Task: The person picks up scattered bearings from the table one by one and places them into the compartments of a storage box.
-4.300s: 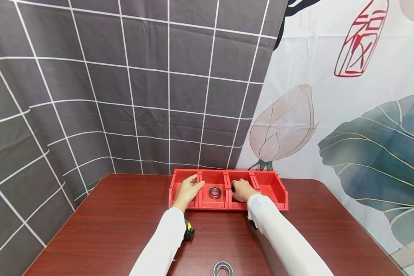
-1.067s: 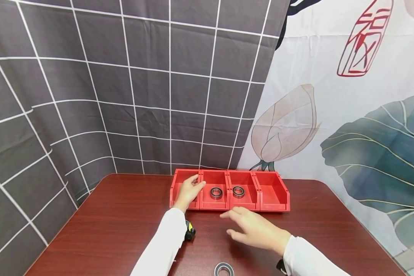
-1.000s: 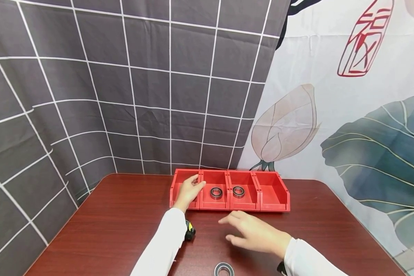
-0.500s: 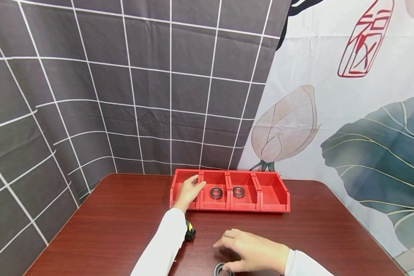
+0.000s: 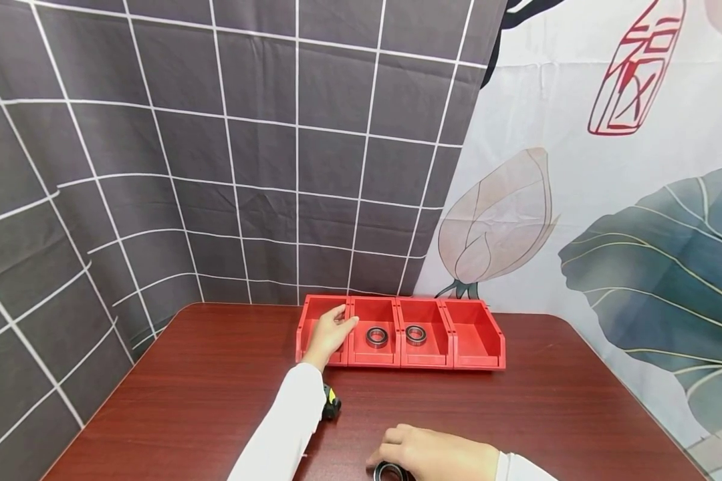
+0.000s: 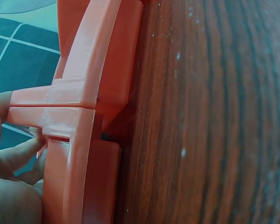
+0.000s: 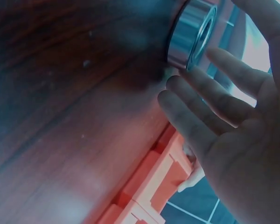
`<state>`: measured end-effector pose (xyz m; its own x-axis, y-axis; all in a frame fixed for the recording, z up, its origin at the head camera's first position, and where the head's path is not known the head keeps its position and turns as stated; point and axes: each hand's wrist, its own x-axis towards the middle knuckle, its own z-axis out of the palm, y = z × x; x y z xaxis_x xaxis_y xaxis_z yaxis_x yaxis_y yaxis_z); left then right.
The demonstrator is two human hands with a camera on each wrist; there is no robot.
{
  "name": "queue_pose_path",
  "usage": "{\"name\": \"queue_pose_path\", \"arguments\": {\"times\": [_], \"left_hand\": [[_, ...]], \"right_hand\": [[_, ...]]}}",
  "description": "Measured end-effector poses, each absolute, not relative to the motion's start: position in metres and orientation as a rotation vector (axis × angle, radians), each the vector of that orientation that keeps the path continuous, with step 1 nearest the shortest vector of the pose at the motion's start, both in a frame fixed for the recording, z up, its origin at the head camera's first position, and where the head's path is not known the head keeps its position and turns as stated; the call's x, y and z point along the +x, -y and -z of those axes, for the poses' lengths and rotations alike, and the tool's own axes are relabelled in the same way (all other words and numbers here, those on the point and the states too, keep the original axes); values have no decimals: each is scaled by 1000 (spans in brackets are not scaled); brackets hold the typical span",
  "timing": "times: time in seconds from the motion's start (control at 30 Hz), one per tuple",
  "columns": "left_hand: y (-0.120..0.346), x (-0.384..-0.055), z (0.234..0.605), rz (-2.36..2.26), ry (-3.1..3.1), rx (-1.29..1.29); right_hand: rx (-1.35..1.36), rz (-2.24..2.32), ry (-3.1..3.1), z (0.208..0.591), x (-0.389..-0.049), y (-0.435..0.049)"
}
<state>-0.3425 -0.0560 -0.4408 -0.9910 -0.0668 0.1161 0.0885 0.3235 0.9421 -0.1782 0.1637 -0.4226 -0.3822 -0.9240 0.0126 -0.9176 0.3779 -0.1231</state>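
Note:
My left hand point(image 5: 329, 332) holds the divider between the two leftmost red bins point(image 5: 373, 304), its thumb toward the second bin. In the left wrist view, the fingers point(image 6: 16, 156) reach round the red bin wall point(image 6: 67, 121). My right hand point(image 5: 430, 454) is low over the table beside a ball bearing point(image 5: 390, 471). The right wrist view shows this metal bearing point(image 7: 191, 35) lying flat on the table, fingertips close against it and the thumb apart. Whether the fingertips touch it cannot be made out. One bearing point(image 5: 376, 337) lies in the second bin, another point(image 5: 416, 335) in the third.
The red bins stand in a row at the back of the brown wooden table point(image 5: 216, 401). A black and yellow object point(image 5: 331, 403) shows at the left wrist. Behind the table hang a grey checked cloth point(image 5: 247, 167) and a white printed cloth point(image 5: 517, 120).
The right hand has left the third bin, where a bearing now lies, and come down toward the near table edge to the loose bearing. The left hand stays on the bins.

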Motion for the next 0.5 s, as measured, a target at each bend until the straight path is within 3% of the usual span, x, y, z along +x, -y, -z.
{"name": "queue_pose_path", "arguments": {"times": [0.5], "left_hand": [[56, -340, 439, 1745, 2452, -28]], "right_hand": [[-1823, 127, -2517, 427, -177, -159]]}}
